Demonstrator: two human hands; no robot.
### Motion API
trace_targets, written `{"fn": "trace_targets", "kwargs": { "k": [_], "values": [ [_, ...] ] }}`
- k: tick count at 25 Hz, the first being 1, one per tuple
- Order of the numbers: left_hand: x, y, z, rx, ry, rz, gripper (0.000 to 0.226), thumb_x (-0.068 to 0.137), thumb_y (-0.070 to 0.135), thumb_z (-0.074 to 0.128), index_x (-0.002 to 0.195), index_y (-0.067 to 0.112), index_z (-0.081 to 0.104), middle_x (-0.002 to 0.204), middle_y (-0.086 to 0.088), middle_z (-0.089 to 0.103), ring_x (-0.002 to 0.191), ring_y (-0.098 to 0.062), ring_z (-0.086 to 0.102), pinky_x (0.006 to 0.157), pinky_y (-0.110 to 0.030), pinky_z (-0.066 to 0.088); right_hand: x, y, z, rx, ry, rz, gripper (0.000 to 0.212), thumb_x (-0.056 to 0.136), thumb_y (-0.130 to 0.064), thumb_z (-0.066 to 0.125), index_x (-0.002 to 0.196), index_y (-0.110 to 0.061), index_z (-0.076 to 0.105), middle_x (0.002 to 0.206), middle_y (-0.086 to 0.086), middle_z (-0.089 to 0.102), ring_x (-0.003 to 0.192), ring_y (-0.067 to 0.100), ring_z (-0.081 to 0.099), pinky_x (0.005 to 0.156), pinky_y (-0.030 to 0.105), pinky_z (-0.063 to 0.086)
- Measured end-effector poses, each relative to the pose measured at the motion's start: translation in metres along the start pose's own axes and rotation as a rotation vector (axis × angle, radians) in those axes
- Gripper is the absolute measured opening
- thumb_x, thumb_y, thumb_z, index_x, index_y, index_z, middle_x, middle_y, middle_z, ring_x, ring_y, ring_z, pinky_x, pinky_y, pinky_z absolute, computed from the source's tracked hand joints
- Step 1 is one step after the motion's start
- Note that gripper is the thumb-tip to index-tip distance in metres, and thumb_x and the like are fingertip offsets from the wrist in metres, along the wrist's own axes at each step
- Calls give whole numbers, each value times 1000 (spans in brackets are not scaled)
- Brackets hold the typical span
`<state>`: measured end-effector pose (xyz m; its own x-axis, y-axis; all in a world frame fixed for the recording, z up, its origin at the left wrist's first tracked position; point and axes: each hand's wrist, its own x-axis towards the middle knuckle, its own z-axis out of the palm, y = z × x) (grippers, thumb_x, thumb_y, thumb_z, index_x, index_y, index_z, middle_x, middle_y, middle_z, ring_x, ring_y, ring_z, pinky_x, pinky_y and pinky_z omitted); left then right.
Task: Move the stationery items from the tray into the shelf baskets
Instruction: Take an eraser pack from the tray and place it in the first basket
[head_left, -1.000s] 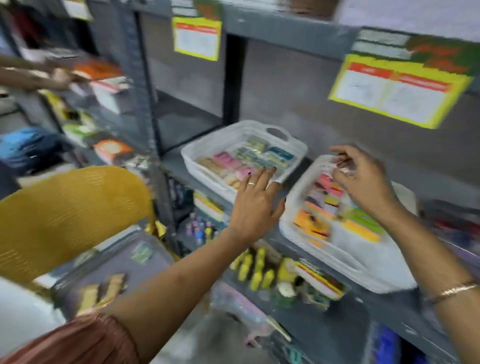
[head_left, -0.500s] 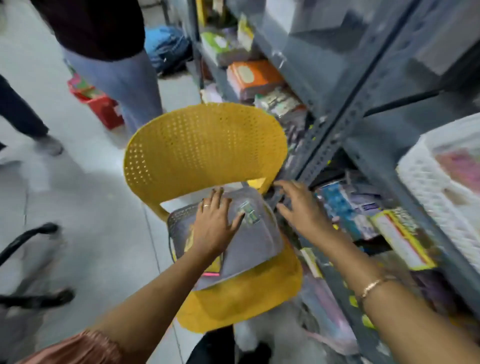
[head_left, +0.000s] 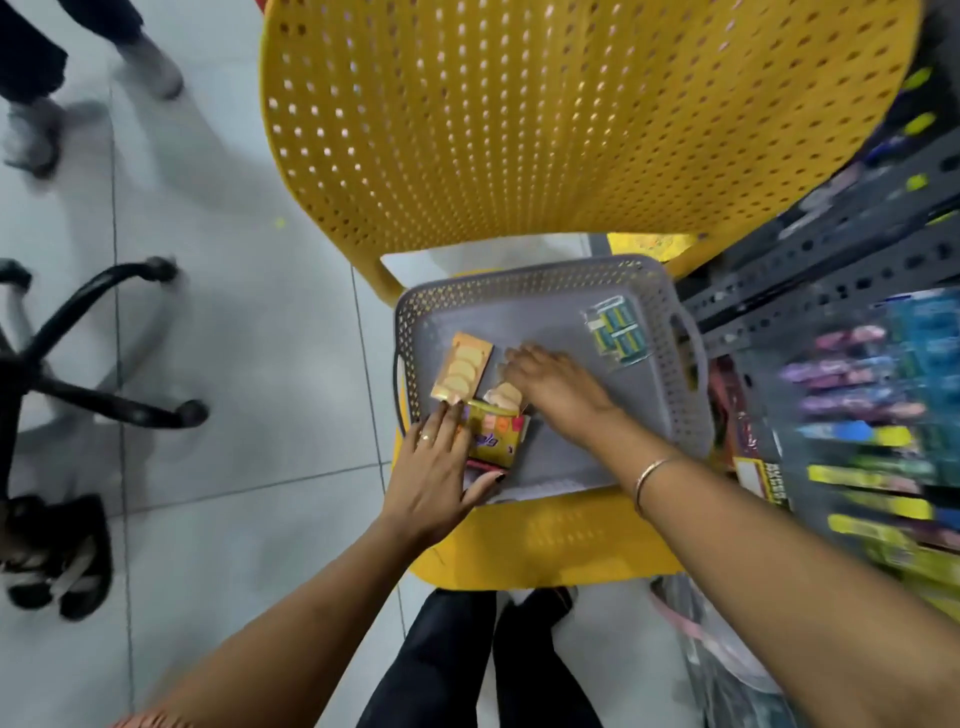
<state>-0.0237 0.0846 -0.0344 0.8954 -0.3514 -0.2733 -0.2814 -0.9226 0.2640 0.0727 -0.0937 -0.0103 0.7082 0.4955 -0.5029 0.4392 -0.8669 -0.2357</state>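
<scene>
A grey perforated tray (head_left: 556, 291) sits on the seat of a yellow chair (head_left: 571, 119). In it lie an orange eraser pack (head_left: 461, 375), a yellow pack (head_left: 494, 439) over a pink one, a beige pack (head_left: 503, 398) and a green-blue pack (head_left: 617, 332) at the far right. My left hand (head_left: 436, 473) rests on the yellow pack at the tray's near-left corner, fingers spread. My right hand (head_left: 556, 385) reaches over the tray's middle, fingertips at the beige pack; its grip is hidden. The shelf baskets are out of view.
A grey metal shelf (head_left: 831, 270) with blurred coloured stationery runs along the right. A black office-chair base (head_left: 93, 353) stands on the tiled floor at left, black sandals (head_left: 62, 556) below it. Another person's feet (head_left: 93, 67) are at top left. My legs show below the chair.
The view swung from the white shelf baskets down to the tray on the chair. Both hands left the baskets and came down onto the packs in the tray.
</scene>
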Motion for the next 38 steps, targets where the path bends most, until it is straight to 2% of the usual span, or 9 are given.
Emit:
{"fn": "trace_targets", "kwargs": {
  "k": [2, 8, 19, 21, 24, 29, 32, 34, 38],
  "values": [
    [1, -2, 5, -22, -4, 15, 82, 91, 64, 18, 129, -1, 49, 137, -24, 45, 125, -38, 41, 98, -52, 35, 9, 2, 9, -63, -15, -24, 51, 91, -2, 40, 141, -11, 31, 152, 14, 28, 141, 31, 22, 112, 41, 25],
    [0, -8, 20, 41, -10, 90, 81, 88, 67, 22, 132, 3, 47, 142, -21, 39, 131, -34, 35, 102, -50, 26, 14, 15, 29, -157, 114, 49, 49, 78, 2, 55, 125, -7, 45, 126, 18, 47, 118, 36, 42, 95, 42, 39],
    [0, -6, 16, 52, -49, 84, 74, 88, 63, 25, 132, 8, 48, 147, -17, 32, 134, -33, 28, 104, -51, 24, -30, 43, 14, 65, 252, 245, 50, 72, -6, 67, 119, -1, 50, 121, 20, 54, 114, 37, 48, 92, 45, 42],
    [3, -1, 7, 27, -63, 81, 74, 88, 63, 26, 134, 8, 46, 148, -18, 30, 136, -34, 25, 105, -52, 23, -41, 45, -8, 104, 293, 285, 49, 75, -10, 66, 121, -4, 49, 123, 18, 53, 116, 36, 46, 91, 45, 42],
    [14, 14, -23, 53, -18, 162, 66, 87, 56, 34, 125, 6, 53, 143, -21, 38, 129, -36, 36, 99, -53, 33, -68, 42, -60, 182, 382, 329, 49, 79, -26, 65, 122, -8, 50, 123, 16, 52, 120, 35, 43, 90, 46, 45],
    [61, 68, -120, -19, 167, 392, 67, 86, 56, 36, 121, 2, 54, 142, -21, 39, 124, -37, 43, 89, -52, 45, -166, 23, -195, 272, 688, 351, 46, 78, -54, 60, 104, -15, 60, 101, 11, 57, 106, 30, 50, 80, 40, 49],
    [87, 121, -188, -92, 300, 549, 72, 92, 62, 25, 130, 3, 42, 145, -20, 34, 127, -34, 36, 90, -51, 42, -244, 8, -273, 278, 789, 388, 34, 76, -41, 69, 100, -18, 62, 96, 10, 59, 101, 27, 54, 76, 32, 42],
    [96, 170, -234, -113, 389, 684, 74, 91, 61, 26, 136, 2, 32, 145, -21, 33, 128, -33, 33, 94, -46, 39, -309, -3, -316, 349, 824, 416, 34, 74, -28, 72, 103, -14, 65, 97, 14, 61, 97, 26, 56, 73, 29, 35],
    [104, 262, -300, -87, 459, 934, 77, 92, 58, 30, 134, -6, 36, 137, -27, 40, 125, -34, 34, 101, -42, 29, -412, -16, -350, 346, 828, 556, 42, 73, -35, 70, 100, -4, 65, 95, 15, 67, 92, 26, 57, 81, 36, 40]
  ]
}}
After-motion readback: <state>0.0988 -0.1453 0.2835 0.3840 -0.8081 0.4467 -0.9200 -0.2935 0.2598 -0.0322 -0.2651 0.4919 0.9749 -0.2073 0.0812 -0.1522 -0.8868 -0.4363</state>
